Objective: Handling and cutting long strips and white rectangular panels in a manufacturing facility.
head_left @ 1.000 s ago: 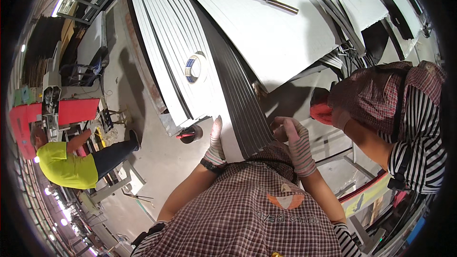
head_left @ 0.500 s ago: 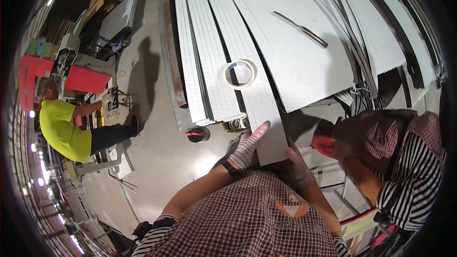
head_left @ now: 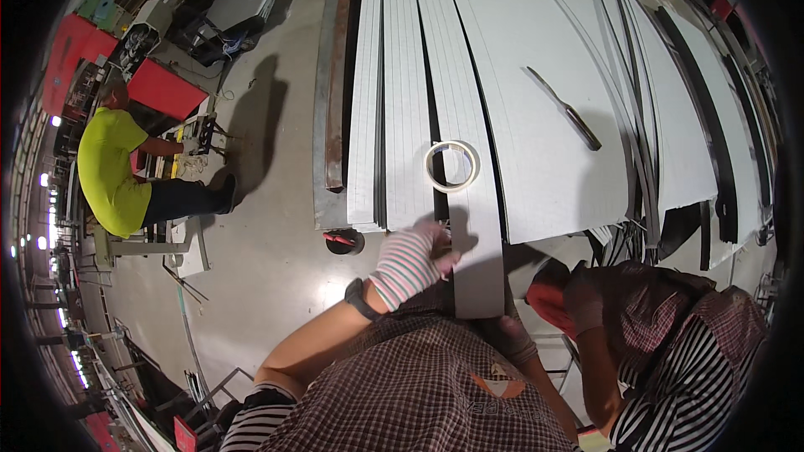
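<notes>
A long white board strip (head_left: 479, 276) runs toward me from the table, its near end shaded. My right hand (head_left: 509, 336), in a thin glove, grips the near right corner of this end; its fingers are partly hidden below. My left hand (head_left: 410, 264), in a striped glove, is raised just left of the strip, thumb apart from the bent fingers, with nothing visible in it. The fingertips are slightly blurred. A roll of tape (head_left: 433, 180) lies flat on the strip beyond my hands. To the right, a knife-like tool with a dark handle (head_left: 579, 128) rests on a wide white sheet (head_left: 544, 176).
More white strips (head_left: 366, 134) lie lengthwise at left beside a rusty metal bar (head_left: 337, 92). A dark round container (head_left: 343, 243) with something red stands below the table edge. A co-worker in checked clothing (head_left: 645, 318) is close at right; another in a yellow shirt (head_left: 109, 167) works at far left.
My left hand has let go of the strip's left edge and lifted up and left. My right hand stays at the near end. The view has shifted, and the nearby co-worker has leaned in.
</notes>
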The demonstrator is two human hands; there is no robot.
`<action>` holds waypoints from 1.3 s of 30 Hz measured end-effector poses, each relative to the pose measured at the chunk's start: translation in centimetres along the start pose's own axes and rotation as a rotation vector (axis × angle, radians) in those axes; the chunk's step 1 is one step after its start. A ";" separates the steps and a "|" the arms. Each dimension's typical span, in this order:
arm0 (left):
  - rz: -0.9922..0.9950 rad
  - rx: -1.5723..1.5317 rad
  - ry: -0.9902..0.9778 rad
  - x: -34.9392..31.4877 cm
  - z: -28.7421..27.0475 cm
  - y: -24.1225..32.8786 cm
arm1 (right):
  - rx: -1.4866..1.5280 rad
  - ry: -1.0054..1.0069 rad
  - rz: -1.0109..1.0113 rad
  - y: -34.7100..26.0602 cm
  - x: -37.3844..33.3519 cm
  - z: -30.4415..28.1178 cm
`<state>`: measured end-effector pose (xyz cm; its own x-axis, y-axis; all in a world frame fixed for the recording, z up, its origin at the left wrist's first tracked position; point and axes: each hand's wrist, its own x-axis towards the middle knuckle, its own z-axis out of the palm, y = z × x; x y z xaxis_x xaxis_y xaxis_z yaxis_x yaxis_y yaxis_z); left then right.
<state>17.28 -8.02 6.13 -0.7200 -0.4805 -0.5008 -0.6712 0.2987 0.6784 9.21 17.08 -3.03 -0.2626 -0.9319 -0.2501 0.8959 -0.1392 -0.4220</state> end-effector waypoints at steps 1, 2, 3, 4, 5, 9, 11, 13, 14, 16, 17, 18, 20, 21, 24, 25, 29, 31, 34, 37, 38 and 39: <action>0.157 0.326 0.212 1.3 -0.5 0.4 | -0.077 -0.030 0.023 0.0 0.3 0.0; 0.355 0.403 0.450 2.5 -0.9 0.6 | -0.143 -0.015 0.030 0.1 0.6 -0.2; 0.548 0.495 0.679 3.9 -1.2 0.6 | -0.229 0.008 0.065 0.2 1.1 -0.5; 0.566 0.545 0.688 5.3 -1.4 0.4 | -0.317 0.033 0.098 0.3 1.5 -0.8; 0.586 0.594 0.698 6.7 -1.5 0.2 | -0.274 0.058 0.100 0.5 1.7 -1.0; 0.775 0.509 0.862 9.4 -2.2 -1.6 | -0.171 0.145 0.081 0.6 2.1 -0.8; 0.624 0.723 0.956 10.5 -4.3 -2.5 | -0.155 0.190 0.067 0.6 2.4 0.3; 0.520 0.806 1.028 12.7 -8.1 -3.1 | -0.129 0.224 0.059 0.5 3.4 1.4; 0.498 0.825 0.967 13.8 -10.0 -3.5 | -0.141 0.245 0.041 0.7 4.2 1.9; 0.387 0.857 0.787 15.1 -12.6 -4.4 | -0.113 0.285 0.016 1.2 6.3 2.4; 0.467 0.819 0.841 15.2 -13.3 -4.8 | -0.128 0.288 -0.036 1.5 7.3 2.4; 0.463 0.779 0.810 15.0 -13.6 -5.1 | -0.137 0.305 -0.081 1.8 8.3 2.3; 0.486 0.757 0.851 13.3 -13.1 -5.2 | -0.156 0.360 -0.151 2.0 9.5 2.0; 0.569 0.610 0.885 11.8 -12.5 -5.1 | -0.168 0.392 -0.178 2.0 9.8 2.0; 0.693 0.169 0.750 6.5 -9.3 -4.0 | -0.092 0.508 -0.194 1.1 9.6 2.7; 0.760 -0.007 0.638 4.7 -8.3 -3.9 | -0.058 0.616 -0.183 0.7 9.3 3.4; 0.639 -0.321 0.111 -0.7 -4.4 -5.4 | -0.098 0.609 -0.166 -0.2 8.6 6.9; 0.486 -0.261 -0.043 -2.0 -3.0 -7.0 | -0.069 0.632 -0.155 -0.1 8.8 8.6; 0.318 -0.514 -0.240 -2.5 -1.7 -9.6 | -0.117 0.707 -0.165 0.1 9.0 10.1; 0.007 -0.762 -0.528 -2.1 -1.3 -11.8 | 0.021 0.633 -0.153 0.4 9.1 10.8; -0.036 -0.799 -0.519 -2.2 -1.3 -12.3 | -0.097 0.732 -0.141 0.5 9.1 10.8; -0.081 -0.849 -0.522 -2.1 -1.3 -12.7 | -0.045 0.745 -0.133 0.7 9.0 10.9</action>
<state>27.55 -11.89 -0.69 -0.8017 0.0104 -0.5976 -0.5201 -0.5047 0.6890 11.36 4.95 3.91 -0.5544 -0.4334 -0.7105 0.8284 -0.2054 -0.5211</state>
